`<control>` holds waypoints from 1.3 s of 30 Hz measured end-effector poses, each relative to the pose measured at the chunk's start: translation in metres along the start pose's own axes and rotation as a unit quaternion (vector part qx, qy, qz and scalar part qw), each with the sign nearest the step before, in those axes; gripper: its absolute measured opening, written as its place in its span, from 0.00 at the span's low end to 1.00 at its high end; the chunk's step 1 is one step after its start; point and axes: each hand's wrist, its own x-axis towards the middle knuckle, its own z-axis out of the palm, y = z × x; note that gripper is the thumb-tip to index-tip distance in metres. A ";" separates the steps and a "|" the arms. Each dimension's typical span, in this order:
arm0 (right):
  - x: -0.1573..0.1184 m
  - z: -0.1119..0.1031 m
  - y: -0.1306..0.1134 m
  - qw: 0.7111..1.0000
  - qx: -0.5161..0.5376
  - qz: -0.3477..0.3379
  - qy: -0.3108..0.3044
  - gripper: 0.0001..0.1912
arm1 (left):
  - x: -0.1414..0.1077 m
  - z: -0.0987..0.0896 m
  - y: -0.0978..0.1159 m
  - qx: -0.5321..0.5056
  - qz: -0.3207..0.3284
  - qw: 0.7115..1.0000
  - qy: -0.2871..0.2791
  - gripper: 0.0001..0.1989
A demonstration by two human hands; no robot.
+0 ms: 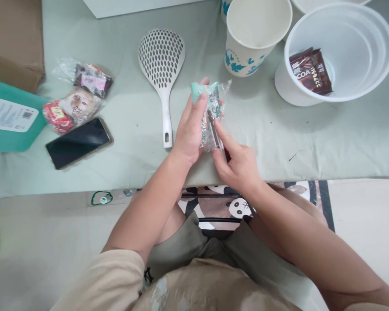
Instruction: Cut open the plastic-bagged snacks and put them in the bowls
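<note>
My left hand (188,134) is closed round a teal packet in clear, crinkled plastic (214,97), with the thumb lying across its top. My right hand (241,162) grips a slim dark tool (215,133) between thumb and fingers. The tool's tip rests against or just over the packet's wrapping; whether it cuts in, I cannot tell. Its exact kind is not clear. Both hands are over the front part of the table, to the right of the handle of a white slotted skimmer (162,65).
A white plastic tub (353,93) with brown cocoa packets (311,71) stands at the right, beside a paper cup (246,52). Left lie wrapped snacks (79,106), a phone (79,143) and a teal box (13,134). A cardboard box (14,43) is behind. The cloth-covered table's (327,151) edge is near me.
</note>
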 end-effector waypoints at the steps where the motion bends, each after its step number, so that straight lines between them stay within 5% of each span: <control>1: 0.000 0.000 -0.001 1.000 0.001 -0.002 -0.002 0.31 | 0.001 -0.001 0.001 -0.003 0.005 1.000 0.000 0.20; 21: -0.006 -0.007 -0.006 0.995 -0.029 -0.061 -0.073 0.28 | 0.017 -0.016 0.035 0.015 0.084 0.995 0.047 0.26; 27: 0.016 -0.038 0.020 0.988 -0.130 0.071 0.052 0.14 | 0.018 -0.019 0.044 0.015 0.021 0.997 0.075 0.29; 33: 0.029 -0.051 0.040 0.956 -0.252 0.115 0.100 0.11 | 0.012 -0.011 0.039 -0.026 -0.045 0.999 0.013 0.26; 39: 0.025 -0.039 0.022 0.989 -0.121 -0.023 0.084 0.16 | 0.009 -0.004 0.021 -0.028 -0.083 0.996 -0.036 0.26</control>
